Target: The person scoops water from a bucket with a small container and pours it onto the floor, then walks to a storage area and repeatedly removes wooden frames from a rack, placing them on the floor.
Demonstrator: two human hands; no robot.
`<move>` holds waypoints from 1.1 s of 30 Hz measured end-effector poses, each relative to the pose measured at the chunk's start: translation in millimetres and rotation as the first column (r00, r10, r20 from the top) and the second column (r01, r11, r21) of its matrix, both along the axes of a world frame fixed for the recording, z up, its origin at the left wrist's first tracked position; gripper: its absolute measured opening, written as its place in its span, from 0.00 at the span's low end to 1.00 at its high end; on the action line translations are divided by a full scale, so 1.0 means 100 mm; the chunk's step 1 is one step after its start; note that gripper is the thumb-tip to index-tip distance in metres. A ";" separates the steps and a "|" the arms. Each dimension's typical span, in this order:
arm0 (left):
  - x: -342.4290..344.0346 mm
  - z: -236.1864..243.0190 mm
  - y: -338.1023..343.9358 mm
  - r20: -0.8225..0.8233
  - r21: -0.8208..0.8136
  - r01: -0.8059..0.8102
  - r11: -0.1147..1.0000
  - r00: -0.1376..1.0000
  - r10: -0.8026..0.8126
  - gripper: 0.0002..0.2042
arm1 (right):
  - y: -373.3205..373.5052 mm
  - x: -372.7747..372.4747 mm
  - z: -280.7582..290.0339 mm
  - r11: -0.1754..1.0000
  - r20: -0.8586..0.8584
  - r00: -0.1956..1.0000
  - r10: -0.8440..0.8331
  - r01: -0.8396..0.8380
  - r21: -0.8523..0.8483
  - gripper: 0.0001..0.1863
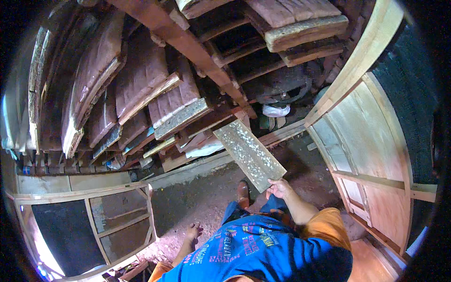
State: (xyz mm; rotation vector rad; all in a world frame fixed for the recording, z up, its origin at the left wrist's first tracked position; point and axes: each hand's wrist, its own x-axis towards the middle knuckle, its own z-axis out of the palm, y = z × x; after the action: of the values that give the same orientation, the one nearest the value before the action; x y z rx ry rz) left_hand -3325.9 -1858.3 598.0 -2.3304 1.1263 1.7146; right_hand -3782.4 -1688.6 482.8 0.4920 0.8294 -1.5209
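Observation:
A flat rectangular board [251, 155], grey-brown with white flecks over its face, stretches out in front of my body. My right hand [280, 189] grips it by the near right corner, thumb on the upper face. The board's far end reaches close to the wooden rack. Down by my left side, my left hand [193, 231] hangs with its fingers loosely apart and nothing in it. Bare ground lies under that hand.
Long brown slabs [141, 84] with rough pale ends jut from a rack, several levels up. A reddish beam [181, 40] slants across them. Wood-framed door panels stand at left [120, 225] and right [371, 136]. A low sill [188, 171] crosses the dirt floor [188, 207].

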 end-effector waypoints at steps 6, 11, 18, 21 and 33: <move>0.32 0.01 -0.05 0.033 -0.061 -0.045 0.997 0.998 0.047 0.26 | -0.94 0.09 -0.28 0.998 0.068 0.996 0.052 -0.051 -0.020 0.18; 0.56 0.13 -0.06 0.012 -0.081 -0.071 0.994 0.997 0.072 0.20 | -1.43 0.26 -0.53 0.999 0.130 0.991 -0.023 0.026 -0.019 0.12; 0.95 0.07 0.01 0.025 -0.010 -0.140 0.990 0.990 0.140 0.16 | -1.34 0.58 -0.62 0.988 0.208 0.970 -0.129 0.144 -0.061 0.12; 1.06 0.00 0.01 0.046 0.020 -0.155 0.988 0.987 0.154 0.16 | -1.27 0.59 -0.58 0.985 0.169 0.978 -0.125 0.142 -0.093 0.14; 0.67 0.11 -0.45 0.018 -0.090 -0.009 0.996 1.000 0.011 0.19 | -2.77 0.29 -0.60 0.985 0.148 0.979 -0.137 0.151 -0.087 0.16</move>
State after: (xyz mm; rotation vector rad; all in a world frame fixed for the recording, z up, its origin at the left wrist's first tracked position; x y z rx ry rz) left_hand -3258.5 -1903.1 608.7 -2.4021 1.2156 1.6760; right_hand -3753.3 -1965.7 423.1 0.5905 0.6166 -1.6306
